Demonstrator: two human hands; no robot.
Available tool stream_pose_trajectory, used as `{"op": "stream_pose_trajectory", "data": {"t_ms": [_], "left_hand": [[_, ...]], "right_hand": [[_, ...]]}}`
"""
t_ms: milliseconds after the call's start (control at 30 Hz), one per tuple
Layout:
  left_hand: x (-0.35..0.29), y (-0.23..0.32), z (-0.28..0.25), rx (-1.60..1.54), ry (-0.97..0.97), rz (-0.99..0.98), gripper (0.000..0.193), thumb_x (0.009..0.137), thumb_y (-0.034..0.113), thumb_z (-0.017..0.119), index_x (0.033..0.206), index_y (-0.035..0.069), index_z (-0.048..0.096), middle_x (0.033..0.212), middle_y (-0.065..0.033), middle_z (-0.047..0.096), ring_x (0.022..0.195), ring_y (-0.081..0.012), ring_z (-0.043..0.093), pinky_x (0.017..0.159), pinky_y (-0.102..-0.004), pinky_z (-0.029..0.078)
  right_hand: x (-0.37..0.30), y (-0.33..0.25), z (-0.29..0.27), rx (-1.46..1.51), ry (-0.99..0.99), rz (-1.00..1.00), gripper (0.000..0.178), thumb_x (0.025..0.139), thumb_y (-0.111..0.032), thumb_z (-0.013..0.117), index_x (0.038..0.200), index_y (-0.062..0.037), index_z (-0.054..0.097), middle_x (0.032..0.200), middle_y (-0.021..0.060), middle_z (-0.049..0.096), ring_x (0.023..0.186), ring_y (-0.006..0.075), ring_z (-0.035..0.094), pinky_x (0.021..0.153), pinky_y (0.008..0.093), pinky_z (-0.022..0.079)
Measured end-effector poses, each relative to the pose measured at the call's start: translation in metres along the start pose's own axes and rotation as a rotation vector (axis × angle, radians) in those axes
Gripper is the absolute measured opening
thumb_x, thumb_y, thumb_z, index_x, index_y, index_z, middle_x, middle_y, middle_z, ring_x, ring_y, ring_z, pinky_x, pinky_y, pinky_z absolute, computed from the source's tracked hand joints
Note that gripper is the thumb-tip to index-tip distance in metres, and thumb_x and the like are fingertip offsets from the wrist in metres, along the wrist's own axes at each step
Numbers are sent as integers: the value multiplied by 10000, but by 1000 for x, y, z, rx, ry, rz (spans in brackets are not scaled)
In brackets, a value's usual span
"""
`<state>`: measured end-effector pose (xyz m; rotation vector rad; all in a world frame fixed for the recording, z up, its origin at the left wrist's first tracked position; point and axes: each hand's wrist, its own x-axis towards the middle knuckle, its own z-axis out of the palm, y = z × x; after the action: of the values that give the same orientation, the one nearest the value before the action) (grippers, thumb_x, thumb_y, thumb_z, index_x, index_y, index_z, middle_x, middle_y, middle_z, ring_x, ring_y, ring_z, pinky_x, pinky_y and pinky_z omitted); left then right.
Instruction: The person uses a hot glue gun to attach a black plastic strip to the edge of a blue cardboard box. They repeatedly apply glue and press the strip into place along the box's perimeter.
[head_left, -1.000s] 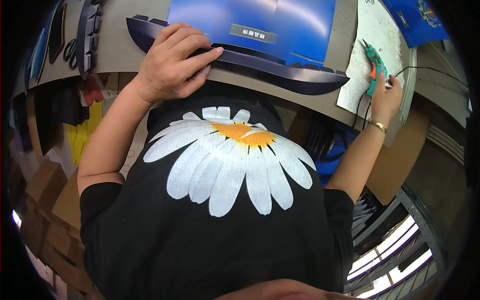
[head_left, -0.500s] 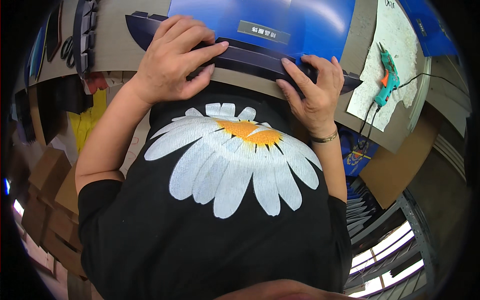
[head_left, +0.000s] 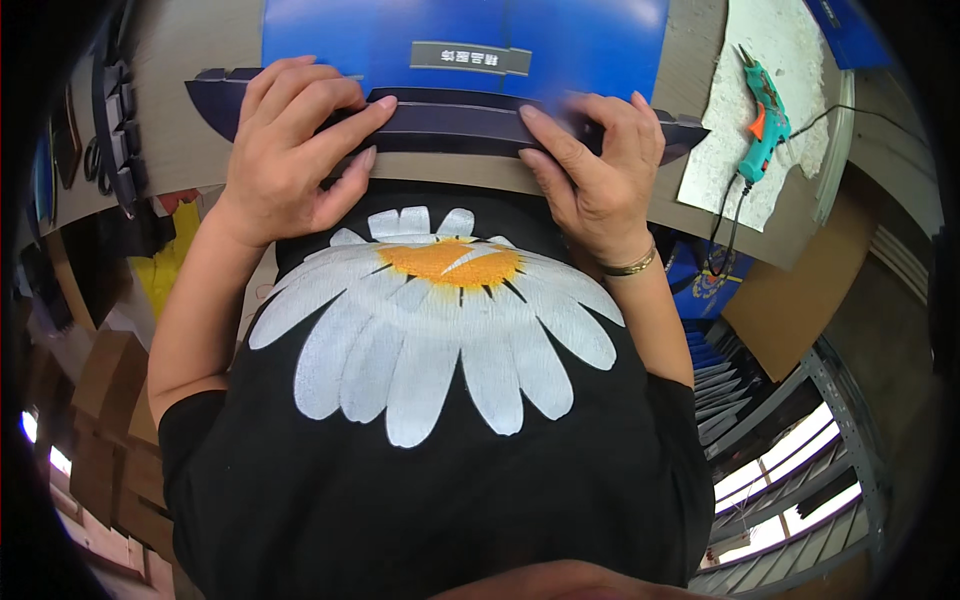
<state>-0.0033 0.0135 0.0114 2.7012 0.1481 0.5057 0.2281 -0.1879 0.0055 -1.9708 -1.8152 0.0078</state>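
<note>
A long dark navy folded card strip (head_left: 455, 122) with pointed ends lies along the near edge of a glossy blue card panel (head_left: 340, 35), which carries a grey printed label. My left hand (head_left: 290, 150) grips the strip's left part, index finger and thumb at its near side and the other fingers over its top. Toward the right end, my right hand (head_left: 600, 175) pinches the same strip, thumb and index finger on its near face; its farther fingertips are blurred. Whether the strip is joined to the panel I cannot tell.
A teal hot glue gun (head_left: 765, 125) rests on a glue-spotted white sheet (head_left: 710, 130) at the right, its black cord running off. Another dark notched strip (head_left: 120, 120) and scissors (head_left: 93, 160) are at the left. Cardboard boxes (head_left: 105, 380) stand below left.
The whole view has shifted and turned a little, so strip and panel appear farther left and more level. Both hands keep nearly the same hold on the strip.
</note>
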Motion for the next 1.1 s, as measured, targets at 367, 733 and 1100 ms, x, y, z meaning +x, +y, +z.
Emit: {"op": "stream_pose_trajectory", "data": {"t_ms": [367,733,1100], "left_hand": [[-1,-1,0,-6,-13,21,428,684,102,730,1111,72,730,1020,-80,626,993,-273,601,986,-474,426],[0,3,-2,41,-28,-19,412,711,118,755,1120,67,738,1029,-87,633,1010,-265,600,1004,-459,414],[3,4,-2,68,-48,-4,385,712,139,791,1090,80,753,1010,-64,653,1000,-244,613,1010,-451,415]], "right_hand": [[1,-2,1,42,11,11,367,731,-228,796,1094,-204,752,1074,69,609,1018,262,562,1026,513,367],[-3,4,3,143,72,56,339,737,-181,779,1074,-163,744,1087,82,610,1027,281,565,1038,525,372],[-5,9,9,181,249,111,381,714,11,647,1077,-86,713,1014,47,705,988,261,631,1050,511,392]]}}
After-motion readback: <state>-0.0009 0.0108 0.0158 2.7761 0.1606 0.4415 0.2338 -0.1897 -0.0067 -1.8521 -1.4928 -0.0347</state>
